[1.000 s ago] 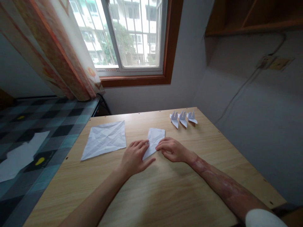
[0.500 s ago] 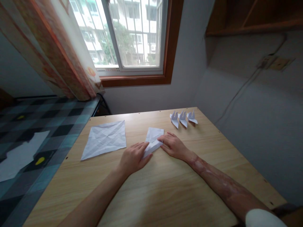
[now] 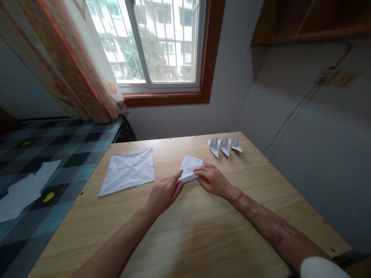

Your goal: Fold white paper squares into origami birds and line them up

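Between my two hands a small folded white paper [image 3: 190, 165] lies on the wooden table [image 3: 185, 231]. My left hand [image 3: 165, 192] grips its lower left edge, index finger on top and thumb along the near side. On the right side, my right hand [image 3: 213, 177] pinches the paper's edge between thumb and fingers. Both hands rest close to the tabletop. A creased square sheet of white paper [image 3: 130, 170] lies flat to the left. Three folded paper cranes [image 3: 223, 146] stand in a row at the far right of the table.
A bed with a checked cover [image 3: 87, 143] stands left of the table, with loose white papers [image 3: 26, 193] on it. A curtain [image 3: 87, 69] and a barred window [image 3: 168, 46] are at the back. A shelf [image 3: 313, 23] hangs upper right above a wall socket [image 3: 336, 77].
The near flap of the folded paper has gone from sticking out toward me to lying against the rest. My left hand has shifted slightly left along it; my right hand has barely moved.
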Available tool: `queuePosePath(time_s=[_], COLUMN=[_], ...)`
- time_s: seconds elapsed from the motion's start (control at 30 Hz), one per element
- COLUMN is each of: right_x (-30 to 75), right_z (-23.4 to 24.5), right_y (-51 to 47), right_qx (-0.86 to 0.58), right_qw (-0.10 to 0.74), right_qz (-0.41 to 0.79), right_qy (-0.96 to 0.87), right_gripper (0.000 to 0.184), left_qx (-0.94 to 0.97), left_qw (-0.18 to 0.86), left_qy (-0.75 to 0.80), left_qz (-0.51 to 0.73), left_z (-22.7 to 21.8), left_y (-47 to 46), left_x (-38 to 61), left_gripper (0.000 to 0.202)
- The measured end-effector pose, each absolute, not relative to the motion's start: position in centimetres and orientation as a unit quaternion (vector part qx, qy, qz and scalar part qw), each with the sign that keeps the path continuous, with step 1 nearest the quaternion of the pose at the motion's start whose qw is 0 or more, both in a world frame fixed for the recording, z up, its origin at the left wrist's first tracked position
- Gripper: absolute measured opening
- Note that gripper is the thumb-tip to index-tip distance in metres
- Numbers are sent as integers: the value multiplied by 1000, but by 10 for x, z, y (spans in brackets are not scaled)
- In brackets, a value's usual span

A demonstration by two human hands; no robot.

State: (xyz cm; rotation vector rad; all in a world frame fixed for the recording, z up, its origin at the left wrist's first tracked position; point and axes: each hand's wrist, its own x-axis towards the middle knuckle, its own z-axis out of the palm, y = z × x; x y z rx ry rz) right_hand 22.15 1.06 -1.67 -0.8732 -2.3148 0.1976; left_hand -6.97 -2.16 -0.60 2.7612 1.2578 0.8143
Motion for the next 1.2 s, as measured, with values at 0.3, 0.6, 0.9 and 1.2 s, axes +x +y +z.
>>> queuePosePath(time_s=[0.3, 0.6, 0.9, 1.2], right_x=[217, 225, 227, 225], right_z=[-10, -23, -39, -28], right_y=[9, 16, 31, 22], right_qx=[-306, -419, -478, -415], right_qw=[381, 529, 462, 398], right_qz=[22, 175, 257, 204], right_qy=[-872, -716, -702, -792], right_gripper=[7, 20, 32, 21], left_qx=[899, 712, 735, 898], left_qw=[-63, 259, 218, 78], left_qy=[343, 481, 509, 362], left_qz=[265, 441, 390, 236], left_z=[7, 4, -5, -2], left_y=[-21, -16, -4, -11], left_x=[-67, -75, -78, -69], left_gripper=[20, 33, 27, 35])
